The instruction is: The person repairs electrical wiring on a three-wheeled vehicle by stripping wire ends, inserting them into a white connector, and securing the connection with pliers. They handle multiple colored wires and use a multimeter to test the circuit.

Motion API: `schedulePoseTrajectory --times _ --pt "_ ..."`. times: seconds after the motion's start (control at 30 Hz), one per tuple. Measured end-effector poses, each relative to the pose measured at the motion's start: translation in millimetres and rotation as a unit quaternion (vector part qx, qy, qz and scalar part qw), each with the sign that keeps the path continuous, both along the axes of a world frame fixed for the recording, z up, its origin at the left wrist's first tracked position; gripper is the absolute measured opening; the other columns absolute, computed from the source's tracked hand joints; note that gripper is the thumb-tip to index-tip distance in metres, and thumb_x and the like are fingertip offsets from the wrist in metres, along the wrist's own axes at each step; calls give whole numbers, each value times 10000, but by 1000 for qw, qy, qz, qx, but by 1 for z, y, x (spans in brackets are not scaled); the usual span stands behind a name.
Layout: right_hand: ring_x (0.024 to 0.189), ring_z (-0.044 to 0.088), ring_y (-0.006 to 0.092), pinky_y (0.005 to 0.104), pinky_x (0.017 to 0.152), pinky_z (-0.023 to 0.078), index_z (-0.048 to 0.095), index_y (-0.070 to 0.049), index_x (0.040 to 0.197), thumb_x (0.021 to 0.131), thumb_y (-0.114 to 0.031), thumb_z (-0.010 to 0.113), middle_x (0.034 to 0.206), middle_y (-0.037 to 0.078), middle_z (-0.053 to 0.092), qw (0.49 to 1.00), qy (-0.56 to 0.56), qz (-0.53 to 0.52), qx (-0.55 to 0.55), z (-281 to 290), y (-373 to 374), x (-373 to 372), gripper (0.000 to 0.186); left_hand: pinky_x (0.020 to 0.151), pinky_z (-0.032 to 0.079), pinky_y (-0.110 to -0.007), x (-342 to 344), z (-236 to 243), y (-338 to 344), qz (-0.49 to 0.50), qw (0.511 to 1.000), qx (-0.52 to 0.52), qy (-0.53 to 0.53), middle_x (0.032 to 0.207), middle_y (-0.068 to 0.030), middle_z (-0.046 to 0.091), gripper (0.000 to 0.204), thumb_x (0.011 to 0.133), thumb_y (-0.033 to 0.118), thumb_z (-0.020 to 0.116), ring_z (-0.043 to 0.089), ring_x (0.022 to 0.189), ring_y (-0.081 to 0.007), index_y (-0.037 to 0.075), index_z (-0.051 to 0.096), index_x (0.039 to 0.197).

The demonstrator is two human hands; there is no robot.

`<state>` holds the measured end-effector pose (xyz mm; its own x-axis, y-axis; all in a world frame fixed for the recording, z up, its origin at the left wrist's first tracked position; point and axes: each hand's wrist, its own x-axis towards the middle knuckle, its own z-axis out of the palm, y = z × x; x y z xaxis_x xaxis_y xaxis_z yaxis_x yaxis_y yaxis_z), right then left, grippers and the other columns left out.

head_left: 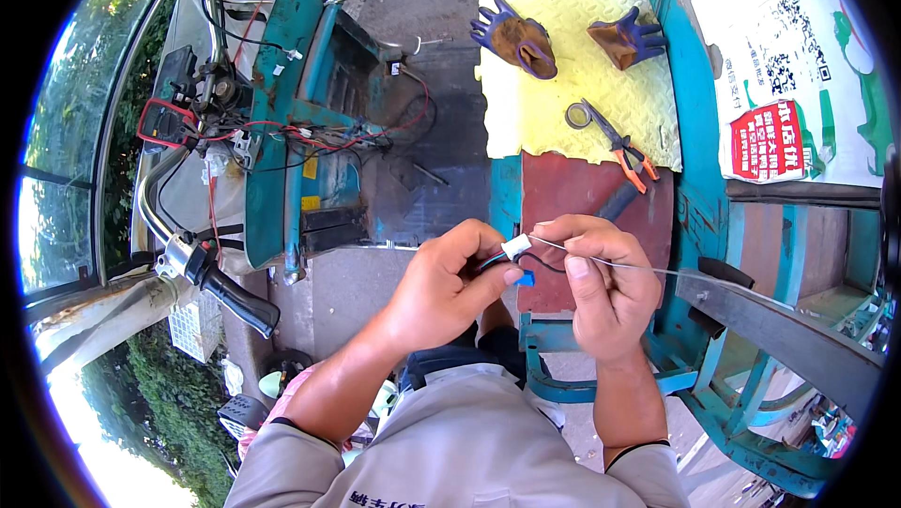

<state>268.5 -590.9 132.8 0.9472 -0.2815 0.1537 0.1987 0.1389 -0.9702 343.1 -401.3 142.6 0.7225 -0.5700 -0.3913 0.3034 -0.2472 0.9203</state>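
Ahead-left, the dark floor (455, 123) offers open passage; the handlebar (239, 300) bars far left; gloves (518, 41) and pliers (620, 143) obstruct the yellow sheet (516, 119) ahead; a thin rod (667, 272) and grey bar (779, 320) cross the right.

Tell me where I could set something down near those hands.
Yellow mat: bare between the left glove and right glove, and below the left glove, beside the orange-handled pliers. Red panel, left part: bare between the mat and right hand. Crowded: around the handlebar, among wires.
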Motion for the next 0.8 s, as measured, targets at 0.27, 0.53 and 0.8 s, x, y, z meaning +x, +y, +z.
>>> schedulePoseTrajectory --times 0.27,0.53,0.8 --pt "1025 721 202 276 840 582 615 63 1140 1013 64 536 1224 247 690 997 8 19 68 2 7 -2 150 609 483 -289 -2 6 -4 25 984 18 -175 790 -64 621 175 964 112 751 590 660 -113 2 625 1018" --pt "975 702 190 290 843 575 630 64 1114 980 60 581 1163 260 706 999 -35 -8 19 1 5 3 143 521 433 -265 1 13 2 -47 996 -34 63 713 -9 616 232 1001 211 735 549 605 -43 -2 643 1007" --pt "902 710 211 316 764 586 638 48 1103 944 87 559 1099 255 712 998 -40 -42 31 1 6 1 181 504 387 -237 8 11 8 -65 983 -70 154 754 27 621 233 999 229 743 509 614 -23 12 659 987"
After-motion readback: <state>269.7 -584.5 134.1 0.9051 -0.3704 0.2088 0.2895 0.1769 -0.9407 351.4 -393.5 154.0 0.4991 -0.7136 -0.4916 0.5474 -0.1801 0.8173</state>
